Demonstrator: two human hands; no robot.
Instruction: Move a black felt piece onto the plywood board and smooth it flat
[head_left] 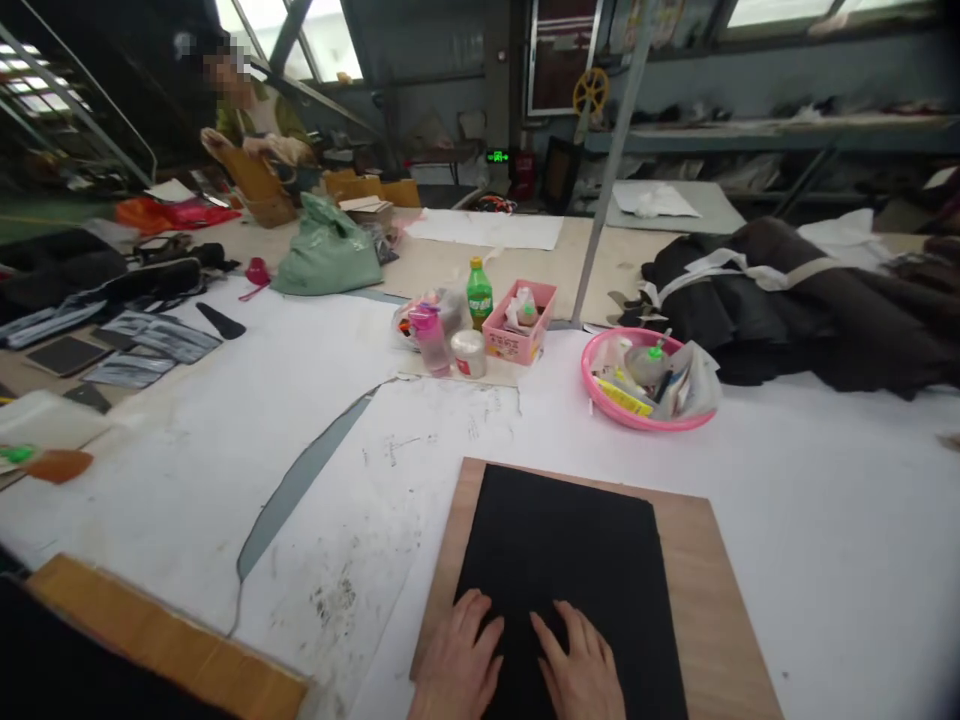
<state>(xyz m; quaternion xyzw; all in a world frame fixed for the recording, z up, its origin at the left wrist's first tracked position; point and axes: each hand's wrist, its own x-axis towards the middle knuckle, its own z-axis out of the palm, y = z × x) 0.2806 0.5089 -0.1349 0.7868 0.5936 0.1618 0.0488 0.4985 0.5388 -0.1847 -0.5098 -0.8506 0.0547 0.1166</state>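
A black sheet of material [570,550] lies flat on a wooden board [694,580] at the near edge of the table. Both of my hands rest palm-down on the sheet's near end, side by side. My left hand [457,665] sits at the sheet's left edge with fingers spread. My right hand [581,665] lies on the sheet's middle, fingers apart. Neither hand holds anything.
White paper [225,440] covers the table. Behind the board stand a pink basin of supplies [641,380], a pink basket [521,320], a green bottle [479,292], a pink bottle [431,338] and a white jar [469,353]. Dark fabric [795,300] is piled at right. A person [251,110] works far left.
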